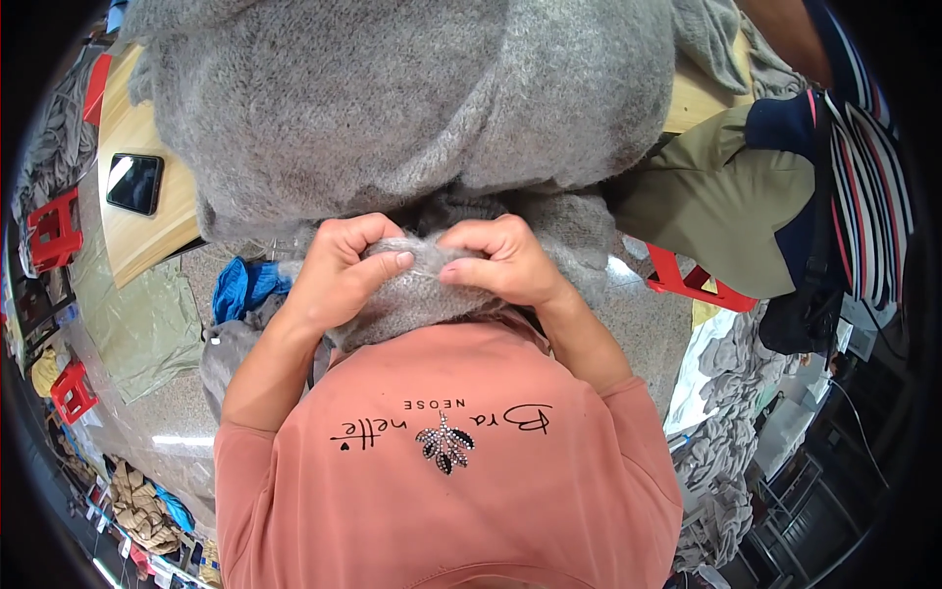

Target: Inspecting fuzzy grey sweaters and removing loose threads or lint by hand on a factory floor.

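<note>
A fuzzy grey knitted piece lies across my lap, its upper edge bunched between both hands. My left hand pinches that edge with thumb and fingers. Just to its right, my right hand grips the same edge, the two thumbs pointing toward each other with a small gap of fabric between them. Loose fuzz shows at the pinched edge. Beyond my hands a large heap of grey knitwear covers most of the table. The fingertips behind the fabric are hidden.
A black phone rests on the wooden table at the left. Blue cloth lies below it. At the right sits another person in olive trousers, beside a red stool. Grey garments are piled on the right.
</note>
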### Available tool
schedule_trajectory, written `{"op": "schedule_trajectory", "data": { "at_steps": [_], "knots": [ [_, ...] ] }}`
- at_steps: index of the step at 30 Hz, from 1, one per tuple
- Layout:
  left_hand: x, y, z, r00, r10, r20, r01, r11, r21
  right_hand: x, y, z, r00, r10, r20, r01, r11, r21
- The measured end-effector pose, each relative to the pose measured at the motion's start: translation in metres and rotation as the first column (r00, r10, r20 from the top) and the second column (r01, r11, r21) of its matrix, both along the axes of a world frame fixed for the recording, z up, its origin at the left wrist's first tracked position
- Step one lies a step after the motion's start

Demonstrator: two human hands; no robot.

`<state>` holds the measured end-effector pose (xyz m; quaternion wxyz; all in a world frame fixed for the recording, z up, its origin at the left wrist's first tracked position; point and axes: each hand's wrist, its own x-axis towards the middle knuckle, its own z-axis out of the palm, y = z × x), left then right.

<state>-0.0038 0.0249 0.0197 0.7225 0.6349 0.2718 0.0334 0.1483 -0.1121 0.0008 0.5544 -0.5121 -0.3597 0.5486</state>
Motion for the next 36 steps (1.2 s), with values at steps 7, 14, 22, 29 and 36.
{"op": "schedule_trajectory", "data": {
  "at_steps": [7,14,22,29,36],
  "knots": [
    [0.006,-0.010,0.006,0.999,-0.005,-0.033,0.010,0.986,0.168,-0.008,0.009,0.002,0.937,-0.100,0.335,0.054,0.988,0.147],
    [0.009,-0.018,-0.002,0.996,-0.061,-0.066,0.051,0.989,-0.135,-0.016,0.006,-0.013,0.922,-0.342,-0.182,0.321,0.938,-0.134],
    [0.004,-0.012,-0.009,0.991,0.080,0.108,-0.028,0.910,-0.414,-0.003,0.001,-0.013,0.827,-0.233,-0.511,0.168,0.971,-0.171],
    [-0.006,-0.004,-0.013,0.988,0.133,0.079,-0.075,0.858,-0.509,0.006,-0.003,-0.007,0.932,-0.044,-0.361,0.009,0.995,-0.099],
    [-0.011,0.003,-0.017,0.960,0.269,0.074,-0.184,0.809,-0.558,0.025,-0.011,-0.002,0.988,0.060,-0.140,-0.083,0.983,-0.164]
  ]
}}
